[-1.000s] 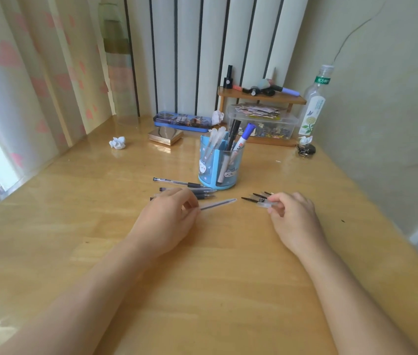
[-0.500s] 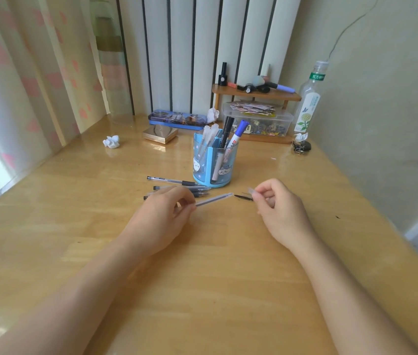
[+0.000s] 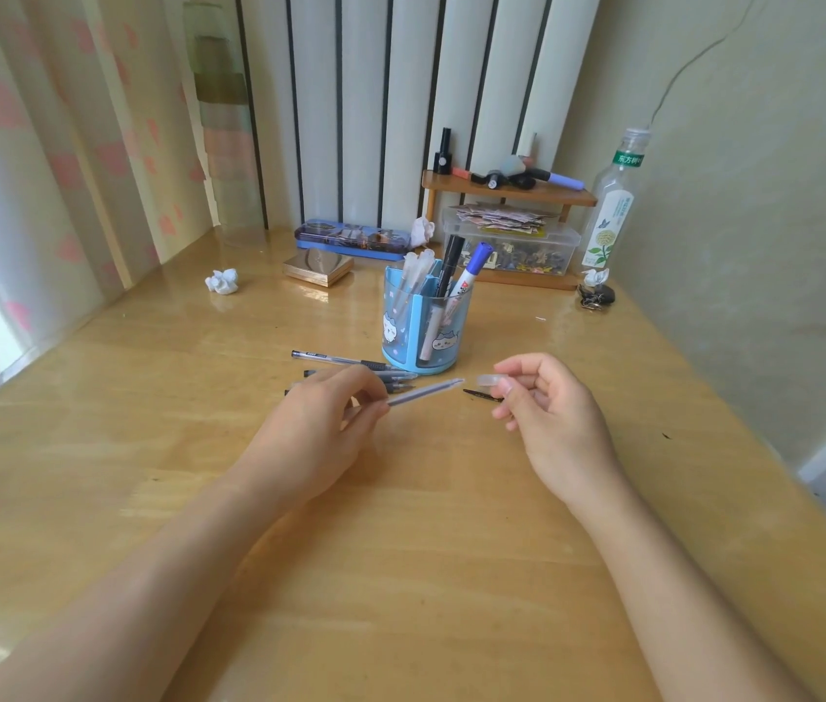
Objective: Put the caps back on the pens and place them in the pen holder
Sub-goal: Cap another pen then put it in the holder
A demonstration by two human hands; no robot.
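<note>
Both hands have lifted off the surface since a second ago. Left hand grips an uncapped pen; right hand pinches a clear cap, just beside the tip. Capping imminent; holder stands just behind.

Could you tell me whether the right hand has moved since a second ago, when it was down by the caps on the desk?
Yes. The right hand has lifted off the desk holding a clear cap, swinging left toward the pen holder.
</note>
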